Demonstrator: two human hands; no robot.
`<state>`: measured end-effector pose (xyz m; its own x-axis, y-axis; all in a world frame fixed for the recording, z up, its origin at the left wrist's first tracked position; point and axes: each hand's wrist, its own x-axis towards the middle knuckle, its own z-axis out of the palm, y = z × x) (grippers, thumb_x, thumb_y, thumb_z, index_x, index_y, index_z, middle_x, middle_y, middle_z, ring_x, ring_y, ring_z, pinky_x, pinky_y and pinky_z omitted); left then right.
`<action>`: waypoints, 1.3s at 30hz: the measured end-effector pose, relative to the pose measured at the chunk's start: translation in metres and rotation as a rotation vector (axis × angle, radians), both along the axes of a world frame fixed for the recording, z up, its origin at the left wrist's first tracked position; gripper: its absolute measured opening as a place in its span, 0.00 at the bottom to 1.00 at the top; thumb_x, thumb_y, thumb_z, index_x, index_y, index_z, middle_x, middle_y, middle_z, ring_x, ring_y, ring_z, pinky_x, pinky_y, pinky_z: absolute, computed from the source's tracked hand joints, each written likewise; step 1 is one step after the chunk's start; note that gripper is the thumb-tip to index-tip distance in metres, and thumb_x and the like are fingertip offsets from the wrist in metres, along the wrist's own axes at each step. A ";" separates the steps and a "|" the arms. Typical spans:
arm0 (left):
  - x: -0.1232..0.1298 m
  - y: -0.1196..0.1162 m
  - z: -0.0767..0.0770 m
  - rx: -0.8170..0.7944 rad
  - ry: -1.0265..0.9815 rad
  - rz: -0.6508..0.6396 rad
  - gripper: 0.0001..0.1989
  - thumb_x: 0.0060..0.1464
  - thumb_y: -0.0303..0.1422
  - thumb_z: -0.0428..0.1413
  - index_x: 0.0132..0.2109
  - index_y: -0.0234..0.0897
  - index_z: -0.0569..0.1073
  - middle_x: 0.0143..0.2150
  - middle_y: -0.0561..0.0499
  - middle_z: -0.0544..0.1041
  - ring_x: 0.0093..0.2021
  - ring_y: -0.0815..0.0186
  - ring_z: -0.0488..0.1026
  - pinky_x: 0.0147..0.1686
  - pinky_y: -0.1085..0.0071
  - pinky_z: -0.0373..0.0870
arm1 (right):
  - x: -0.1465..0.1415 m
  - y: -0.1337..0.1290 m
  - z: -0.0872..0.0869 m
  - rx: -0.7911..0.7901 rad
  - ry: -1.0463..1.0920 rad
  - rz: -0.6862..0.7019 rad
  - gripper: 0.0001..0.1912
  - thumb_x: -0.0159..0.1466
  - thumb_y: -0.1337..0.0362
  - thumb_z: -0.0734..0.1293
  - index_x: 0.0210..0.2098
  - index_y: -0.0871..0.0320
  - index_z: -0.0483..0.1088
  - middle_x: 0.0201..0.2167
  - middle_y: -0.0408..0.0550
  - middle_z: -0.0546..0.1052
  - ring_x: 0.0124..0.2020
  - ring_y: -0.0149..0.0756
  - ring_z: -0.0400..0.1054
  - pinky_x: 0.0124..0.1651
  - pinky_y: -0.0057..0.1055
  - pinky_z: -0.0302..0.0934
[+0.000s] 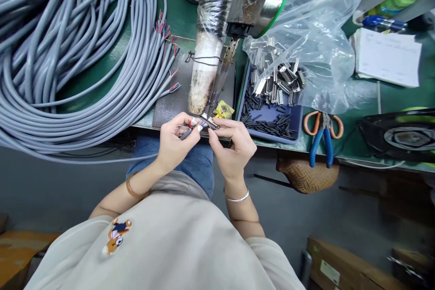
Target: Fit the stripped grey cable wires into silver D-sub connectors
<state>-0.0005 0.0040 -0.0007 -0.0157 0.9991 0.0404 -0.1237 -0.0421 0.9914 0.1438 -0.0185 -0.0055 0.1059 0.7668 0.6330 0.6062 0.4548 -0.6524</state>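
Observation:
My left hand [178, 141] pinches the end of a grey cable [186, 134], whose thin coloured wires fan out between thumb and forefinger. White covers sit on some fingertips of that hand. In my right hand [234, 144] a small multi-pin connector [210, 121] is gripped by its right end. The wires meet the connector, though I cannot tell which of them are joined to it. Just beyond, the soldering iron [222, 77] points down towards the connector from its stand. A yellow sponge piece [224, 109] lies behind my right fingers.
A big bundle of grey cables [112, 99] covers the left side. A blue tray [297, 127] holds metal connectors and short black tubes. Pliers [321, 133], scissors [311, 122], paper slips [389, 56] and a fan [404, 136] lie right. A fume hose [205, 63] and solder spool [272, 9] stand behind.

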 end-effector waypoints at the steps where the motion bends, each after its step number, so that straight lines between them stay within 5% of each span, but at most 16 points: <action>1: 0.000 0.001 -0.001 0.009 0.012 0.003 0.06 0.50 0.29 0.64 0.30 0.36 0.73 0.28 0.55 0.75 0.23 0.76 0.67 0.24 0.81 0.65 | 0.000 0.001 0.000 -0.002 -0.005 -0.001 0.09 0.64 0.72 0.73 0.33 0.53 0.74 0.38 0.44 0.84 0.40 0.36 0.81 0.45 0.36 0.77; 10: 0.001 0.005 0.004 0.158 0.102 0.037 0.04 0.52 0.27 0.61 0.30 0.35 0.75 0.28 0.54 0.78 0.23 0.76 0.69 0.24 0.82 0.66 | 0.001 0.007 0.004 0.028 -0.033 -0.007 0.09 0.63 0.73 0.75 0.34 0.53 0.75 0.41 0.44 0.84 0.42 0.34 0.80 0.47 0.33 0.76; 17: -0.004 0.004 0.002 0.051 0.091 -0.029 0.05 0.50 0.28 0.62 0.29 0.35 0.74 0.28 0.53 0.76 0.24 0.75 0.68 0.23 0.82 0.66 | 0.004 0.002 -0.003 0.062 -0.119 0.034 0.09 0.64 0.73 0.72 0.34 0.53 0.71 0.42 0.46 0.85 0.39 0.34 0.81 0.40 0.30 0.76; 22: -0.003 0.002 0.002 -0.018 0.050 -0.029 0.06 0.50 0.30 0.64 0.29 0.35 0.73 0.29 0.53 0.77 0.25 0.75 0.69 0.25 0.81 0.68 | 0.002 0.002 -0.003 0.015 -0.045 0.003 0.09 0.65 0.71 0.72 0.32 0.53 0.70 0.40 0.45 0.84 0.40 0.35 0.81 0.44 0.34 0.76; 31: 0.000 0.004 0.000 0.182 0.093 0.014 0.02 0.53 0.27 0.62 0.32 0.35 0.76 0.29 0.53 0.79 0.23 0.76 0.69 0.24 0.82 0.66 | -0.001 0.006 0.007 -0.019 -0.064 -0.044 0.07 0.64 0.70 0.74 0.32 0.53 0.74 0.38 0.43 0.83 0.40 0.35 0.80 0.45 0.34 0.74; 39: 0.000 0.002 0.001 0.113 0.063 0.024 0.06 0.53 0.29 0.64 0.31 0.36 0.75 0.29 0.53 0.78 0.25 0.75 0.70 0.25 0.81 0.66 | -0.001 0.003 0.003 0.031 -0.099 -0.021 0.08 0.64 0.70 0.74 0.32 0.53 0.73 0.39 0.44 0.84 0.40 0.35 0.80 0.43 0.33 0.76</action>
